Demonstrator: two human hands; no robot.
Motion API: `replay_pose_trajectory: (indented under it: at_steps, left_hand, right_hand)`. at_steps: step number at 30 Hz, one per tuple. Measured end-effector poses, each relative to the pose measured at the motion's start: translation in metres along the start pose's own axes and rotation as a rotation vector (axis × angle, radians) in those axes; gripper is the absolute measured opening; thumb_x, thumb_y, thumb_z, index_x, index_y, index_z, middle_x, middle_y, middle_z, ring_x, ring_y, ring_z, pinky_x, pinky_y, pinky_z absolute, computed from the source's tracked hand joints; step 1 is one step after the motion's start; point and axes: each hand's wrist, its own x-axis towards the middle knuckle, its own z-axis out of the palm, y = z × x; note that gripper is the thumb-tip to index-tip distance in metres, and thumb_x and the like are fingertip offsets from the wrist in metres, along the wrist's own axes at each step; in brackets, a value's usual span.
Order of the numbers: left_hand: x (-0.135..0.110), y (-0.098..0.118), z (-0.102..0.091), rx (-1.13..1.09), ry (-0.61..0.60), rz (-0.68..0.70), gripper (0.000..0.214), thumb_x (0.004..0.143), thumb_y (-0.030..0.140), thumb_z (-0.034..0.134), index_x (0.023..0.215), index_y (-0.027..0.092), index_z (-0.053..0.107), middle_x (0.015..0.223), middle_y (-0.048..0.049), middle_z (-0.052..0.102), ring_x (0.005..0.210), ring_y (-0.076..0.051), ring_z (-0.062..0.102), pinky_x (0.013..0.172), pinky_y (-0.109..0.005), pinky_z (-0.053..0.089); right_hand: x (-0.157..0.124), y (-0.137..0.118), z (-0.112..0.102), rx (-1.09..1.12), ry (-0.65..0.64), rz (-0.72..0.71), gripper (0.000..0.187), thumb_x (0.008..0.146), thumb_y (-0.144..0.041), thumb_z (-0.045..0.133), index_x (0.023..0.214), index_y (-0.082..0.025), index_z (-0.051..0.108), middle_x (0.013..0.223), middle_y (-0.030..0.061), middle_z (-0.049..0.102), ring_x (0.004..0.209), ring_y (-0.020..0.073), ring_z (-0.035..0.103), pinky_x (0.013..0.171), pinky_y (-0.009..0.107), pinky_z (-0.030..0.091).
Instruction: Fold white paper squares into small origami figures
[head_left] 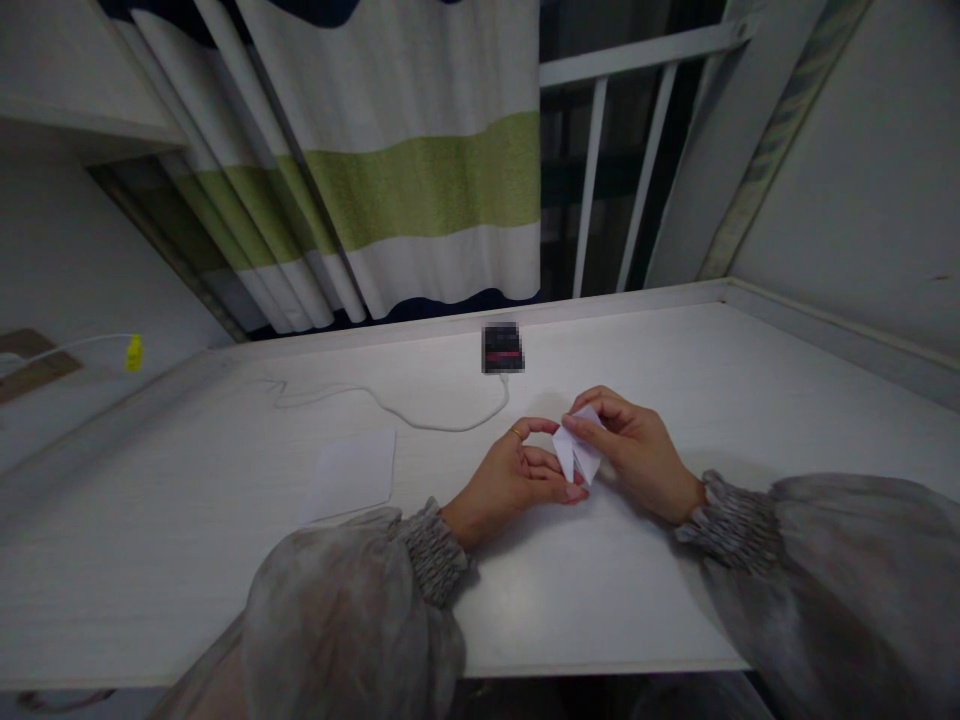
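Between my two hands, above the white desk [592, 590], is a small piece of folded white paper [583, 452] with pointed flaps. My right hand [637, 445] pinches its upper part, thumb in front and fingers behind. From the left, my left hand [529, 470] curves around the paper, its thumb at the lower points and its index finger at the upper left edge. My fingers hide part of the folds. Left of my left hand, flat on the desk, lies a white sheet of paper [354, 470].
A blurred-out dark object [502, 348] sits near the back of the desk. A white cable [420, 422] runs from it toward the left. Behind the desk hang striped curtains [420, 190] beside a barred window [592, 180]. A yellow tag [133, 353] hangs at the left.
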Motion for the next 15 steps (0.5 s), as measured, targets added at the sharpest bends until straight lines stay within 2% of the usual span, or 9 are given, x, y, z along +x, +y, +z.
replay_pose_trajectory:
  at_steps: [5,9,12,15]
  left_hand:
    - [0.0002,-0.0001,-0.0033,0.03,-0.055,-0.048,0.07,0.049,0.0,0.074,0.105,0.019,0.035,0.068,0.0005,0.062,0.068,-0.017,0.064,0.066,-0.03,0.047]
    - [-0.0009,0.0049,-0.0026,-0.03,-0.113,-0.048,0.075,0.053,0.005,0.073,0.114,0.02,0.033,0.074,-0.0013,0.062,0.07,-0.015,0.061,0.069,-0.03,0.045]
    - [0.0005,0.0067,-0.0022,-0.054,-0.01,-0.015,0.057,0.061,0.016,0.07,0.11,0.019,0.041,0.066,0.0022,0.059,0.064,-0.011,0.058,0.066,-0.028,0.045]
    - [0.0041,0.0038,-0.0036,0.001,0.047,0.006,0.037,0.062,0.021,0.069,0.094,0.015,0.05,0.063,0.003,0.058,0.056,-0.008,0.054,0.059,-0.023,0.045]
  right_hand:
    - [-0.0005,-0.0025,0.0004,-0.012,-0.028,-0.003,0.015,0.072,-0.029,0.06,0.061,-0.018,0.06,0.076,0.001,0.051,0.068,0.0129,0.048,0.06,0.026,0.038]
    - [-0.0017,-0.0044,0.0001,-0.004,-0.052,0.001,0.016,0.072,-0.03,0.06,0.061,-0.018,0.061,0.076,0.0012,0.052,0.07,0.0138,0.049,0.063,0.027,0.039]
    - [-0.0026,-0.0042,0.0,0.008,-0.086,-0.016,0.015,0.072,-0.029,0.06,0.062,-0.019,0.061,0.076,0.001,0.052,0.072,0.0142,0.05,0.066,0.028,0.039]
    - [-0.0029,-0.0034,0.0003,0.026,-0.139,-0.017,0.013,0.072,-0.027,0.061,0.062,-0.019,0.061,0.075,0.0004,0.052,0.071,0.0138,0.05,0.066,0.028,0.039]
